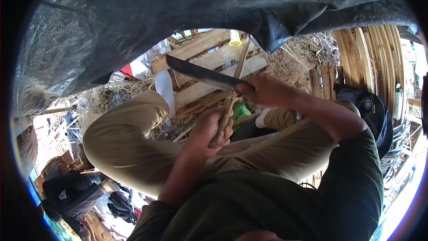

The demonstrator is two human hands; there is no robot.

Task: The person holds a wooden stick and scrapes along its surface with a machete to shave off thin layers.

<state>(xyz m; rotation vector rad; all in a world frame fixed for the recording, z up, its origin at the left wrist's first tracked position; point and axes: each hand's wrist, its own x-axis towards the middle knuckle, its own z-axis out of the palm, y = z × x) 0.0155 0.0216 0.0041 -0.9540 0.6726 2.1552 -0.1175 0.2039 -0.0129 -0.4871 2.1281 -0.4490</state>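
Stick (242, 64), probably light and stiff; best held at its near end, where left hand (208, 127) wraps it. Right hand (266, 91) clasps knife (203, 74).

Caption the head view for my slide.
The left hand grips a wooden stick while the right hand holds a long dark blade crosswise to it, above wooden slats.

One wide-angle head view — forward and steeply down, close above lap (272, 158) and fingers (256, 88).
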